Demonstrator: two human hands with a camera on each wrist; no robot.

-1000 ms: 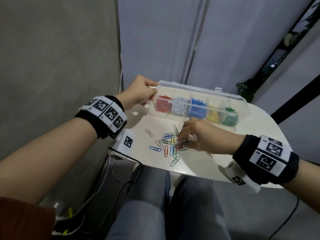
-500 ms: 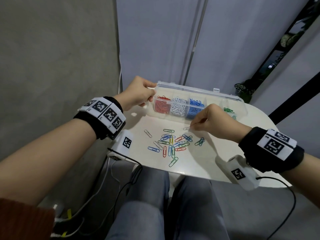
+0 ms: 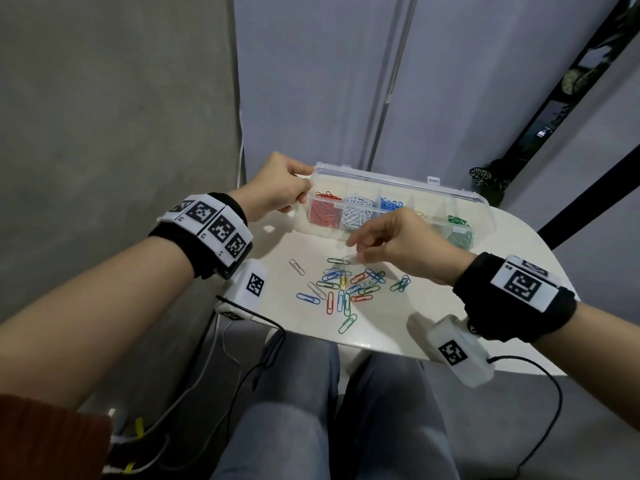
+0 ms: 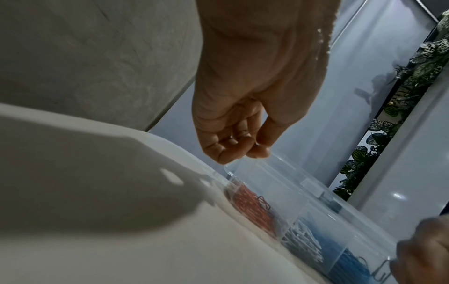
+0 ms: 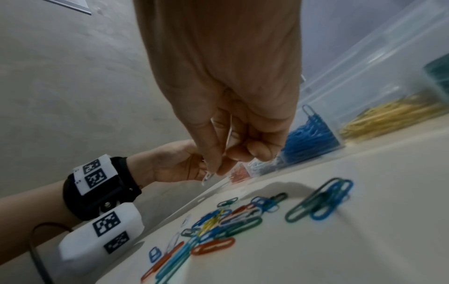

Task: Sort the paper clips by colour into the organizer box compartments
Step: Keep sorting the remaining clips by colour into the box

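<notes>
Right wrist view: right hand (image 5: 226, 107) pinches a white paper clip (image 5: 208, 175) above the desk (image 3: 398, 320) — light, stiff, slippery wire, best nipped across its loops. Left hand (image 3: 277, 188) grips the organizer box (image 3: 481, 209) at the far edge — loose clips (image 3: 346, 289) near the middle.

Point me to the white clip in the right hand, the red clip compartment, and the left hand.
white clip (image 5: 208, 175), right wrist view, exposed tip
red clip compartment (image 3: 323, 216), head view, front wall
left hand (image 3: 277, 188), head view, back of hand

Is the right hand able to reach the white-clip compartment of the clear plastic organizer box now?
Probably yes. The right hand, pinching a white paper clip, hovers just in front of the clear plastic organizer box; its lid is open, and the left hand grips only the box's far-left end.
</notes>
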